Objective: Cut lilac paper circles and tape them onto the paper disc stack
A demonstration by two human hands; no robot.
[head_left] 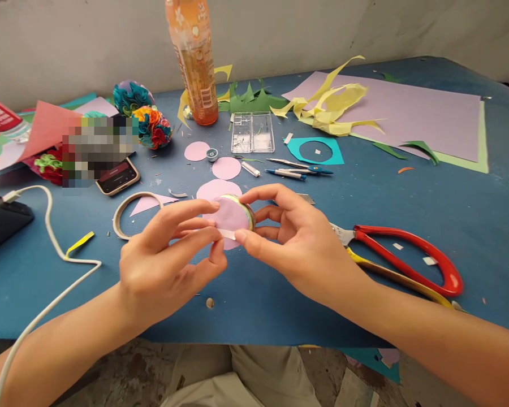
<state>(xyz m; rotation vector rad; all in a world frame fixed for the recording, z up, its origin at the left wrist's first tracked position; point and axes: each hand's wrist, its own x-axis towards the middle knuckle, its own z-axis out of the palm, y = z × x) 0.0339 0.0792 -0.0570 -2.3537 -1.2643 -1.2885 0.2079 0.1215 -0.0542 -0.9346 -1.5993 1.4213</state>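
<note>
My right hand (pixel 299 237) grips a stack of round paper discs (pixel 233 213) by its edge, fingers behind and thumb in front. The top disc is pale purple, and other colours show along the rim. With bent fingers, my left hand (pixel 165 246) pinches the end of a small white strip (pixel 226 233) lying across the stack's lower front. Its index fingertip reaches the disc's upper left. More pale purple circles (pixel 219 188) lie on the table just behind the stack. To the left of the stack, a roll of tape (pixel 117 217) is partly covered by my left hand.
Red-and-yellow-handled scissors (pixel 407 254) lie right. Behind are a compass (pixel 299 168), clear case (pixel 253 133), tall drink bottle (pixel 199 73) and yellow paper scraps (pixel 335 110). A phone (pixel 119 176), white cable (pixel 51 226) and colourful paper balls (pixel 152 127) are left.
</note>
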